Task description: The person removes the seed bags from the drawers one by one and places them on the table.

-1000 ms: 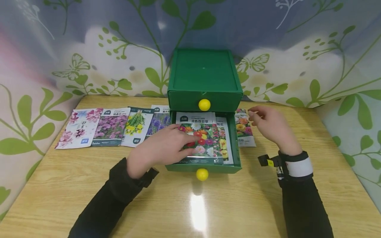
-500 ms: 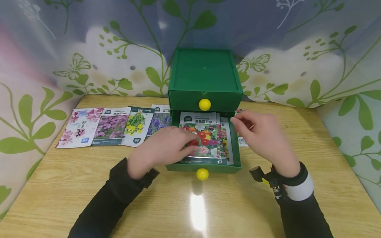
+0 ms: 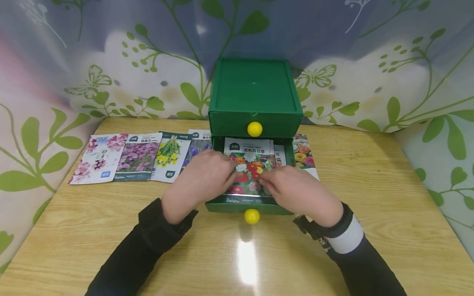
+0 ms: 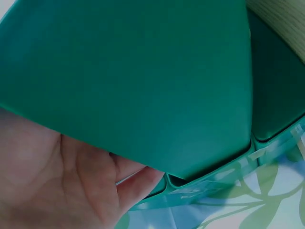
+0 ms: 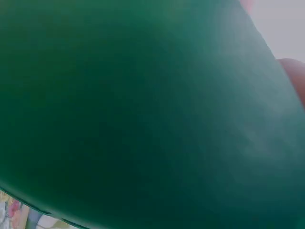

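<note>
A multicoloured-flower seed packet (image 3: 246, 158) lies on top of other packets in the pulled-out lower drawer (image 3: 237, 209) of a green drawer box (image 3: 255, 88). On its left side my left hand (image 3: 203, 174) reaches over the drawer wall, fingers touching the packet. My right hand (image 3: 300, 191) lies over the drawer's right wall, with thumb and forefinger tips on the packet's right part. Its other fingers are hidden. In the left wrist view, the drawer wall (image 4: 143, 86) covers part of the left hand (image 4: 62, 176). Green plastic (image 5: 143, 119) fills most of the right wrist view.
Several seed packets (image 3: 138, 158) lie in a row on the wooden table (image 3: 166, 255), left of the box. Another packet (image 3: 303, 151) sits at its right, partly behind my right hand. Yellow knobs mark the upper drawer (image 3: 254, 129) and the lower one. A patterned cloth (image 3: 148, 74) hangs behind.
My right hand has moved left from beside the box, over the drawer wall, onto the packets. The top packet has shifted slightly right; my left hand stays at its left side.
</note>
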Demonstrator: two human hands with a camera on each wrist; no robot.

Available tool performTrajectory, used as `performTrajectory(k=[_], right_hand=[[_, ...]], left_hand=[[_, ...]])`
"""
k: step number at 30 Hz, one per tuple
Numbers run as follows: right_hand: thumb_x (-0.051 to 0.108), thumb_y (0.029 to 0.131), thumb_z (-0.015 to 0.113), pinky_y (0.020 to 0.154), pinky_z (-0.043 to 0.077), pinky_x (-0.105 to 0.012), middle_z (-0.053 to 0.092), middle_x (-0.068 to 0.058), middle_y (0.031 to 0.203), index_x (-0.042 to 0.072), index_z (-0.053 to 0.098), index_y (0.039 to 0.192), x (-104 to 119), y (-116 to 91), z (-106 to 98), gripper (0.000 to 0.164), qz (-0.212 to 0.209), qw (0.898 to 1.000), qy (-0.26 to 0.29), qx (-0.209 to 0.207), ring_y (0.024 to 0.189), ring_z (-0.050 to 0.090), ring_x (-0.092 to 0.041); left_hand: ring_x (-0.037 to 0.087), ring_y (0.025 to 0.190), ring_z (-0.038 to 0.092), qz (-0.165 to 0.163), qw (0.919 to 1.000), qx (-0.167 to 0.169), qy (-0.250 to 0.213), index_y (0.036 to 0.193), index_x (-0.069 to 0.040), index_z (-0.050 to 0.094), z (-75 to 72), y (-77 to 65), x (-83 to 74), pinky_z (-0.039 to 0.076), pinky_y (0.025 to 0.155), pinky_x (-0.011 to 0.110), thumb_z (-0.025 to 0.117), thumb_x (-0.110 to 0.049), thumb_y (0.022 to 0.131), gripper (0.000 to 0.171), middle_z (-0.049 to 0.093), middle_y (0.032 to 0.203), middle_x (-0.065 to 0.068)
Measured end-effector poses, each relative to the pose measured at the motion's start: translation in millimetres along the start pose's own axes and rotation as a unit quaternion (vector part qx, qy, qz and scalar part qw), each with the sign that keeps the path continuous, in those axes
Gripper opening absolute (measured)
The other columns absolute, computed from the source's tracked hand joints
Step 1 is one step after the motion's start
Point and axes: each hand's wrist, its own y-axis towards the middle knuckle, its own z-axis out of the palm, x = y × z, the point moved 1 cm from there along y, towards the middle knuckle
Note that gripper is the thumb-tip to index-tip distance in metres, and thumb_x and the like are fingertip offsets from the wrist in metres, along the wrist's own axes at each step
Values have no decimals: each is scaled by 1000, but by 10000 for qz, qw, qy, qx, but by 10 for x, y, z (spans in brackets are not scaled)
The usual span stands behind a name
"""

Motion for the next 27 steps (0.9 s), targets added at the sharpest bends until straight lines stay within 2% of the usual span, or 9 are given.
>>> performTrajectory(k=[4, 9, 13, 19, 23, 27], right_hand=[[16, 100, 61, 54, 43, -29, 50, 6, 61, 10, 69, 87, 35, -5, 23, 16, 197, 9996, -188, -100, 55, 48, -12], [15, 98, 64, 52, 42, -27, 50, 5, 61, 8, 69, 86, 49, -17, 26, 15, 286, 9975, -360, -537, 53, 47, -12], [12, 95, 67, 48, 40, -25, 50, 1, 60, 4, 66, 85, 42, -5, 33, 14, 510, 9937, -619, -788, 51, 47, -13], [12, 94, 69, 43, 40, -24, 53, -4, 61, -5, 67, 98, 41, 8, 38, 17, 855, 9893, -898, -768, 49, 51, -14], [12, 94, 69, 42, 39, -23, 54, -5, 61, -5, 67, 96, 37, 13, 53, 17, 831, 9893, -933, -747, 48, 49, -13], [12, 94, 69, 43, 38, -23, 50, -3, 60, -1, 66, 91, 25, 25, 74, 15, 713, 9911, -859, -724, 46, 47, -13]], left_hand=[[14, 62, 56, 28, 9999, -49, -88, 66, -18, 54, -2, -4, 0, 51, 86, 39, 61, -20, 98, 32, 51, 60, -6], [14, 60, 56, -13, 10000, -28, -21, 68, -17, 56, -1, -6, -2, 51, 86, 39, 61, -20, 98, 31, 50, 58, -6], [15, 58, 57, -56, 9998, 25, 170, 76, -14, 64, 10, -7, 0, 52, 86, 39, 60, -23, 99, 25, 47, 55, -6], [16, 55, 56, -46, 9989, 28, 457, 78, -14, 65, 8, -22, -14, 51, 91, 39, 59, -25, 99, 24, 43, 49, -6], [16, 54, 57, -13, 9984, 0, 571, 77, -14, 65, 19, -29, -14, 49, 95, 40, 59, -25, 99, 25, 41, 47, -6], [14, 54, 58, -18, 9985, 121, 531, 86, -13, 70, 28, -25, -4, 47, 99, 41, 59, -28, 100, 23, 41, 46, -6]])
